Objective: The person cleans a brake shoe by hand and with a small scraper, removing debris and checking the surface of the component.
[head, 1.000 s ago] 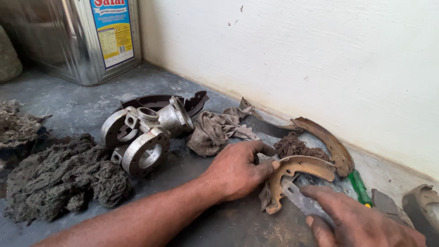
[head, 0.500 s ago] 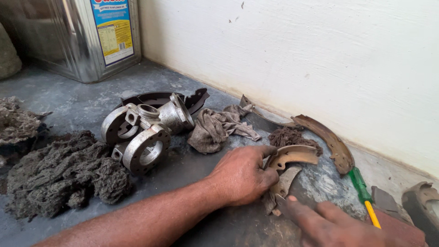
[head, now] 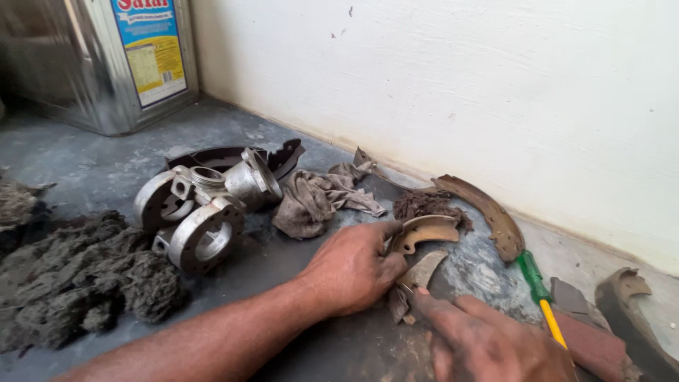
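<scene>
While the left hand [head: 351, 272] curls shut around one rusty curved metal brake shoe [head: 423, 230] at centre frame, the right hand [head: 488, 343], lower right, presses loosely spread fingers against its lower end. Another curved brown brake shoe [head: 488, 210] lies right of centre; one green-handled screwdriver [head: 539, 291] sits beside it.

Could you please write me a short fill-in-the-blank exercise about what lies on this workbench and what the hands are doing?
1. The left hand holds a curved, rusty brake ____.
2. The screwdriver by the right hand has a ____ handle and a yellow shaft.
3. The grey metal housing lies to the ____ of the crumpled rag.
4. The large metal tin stands in the corner by the ____ wall.

Missing words: shoe; green; left; white
</scene>
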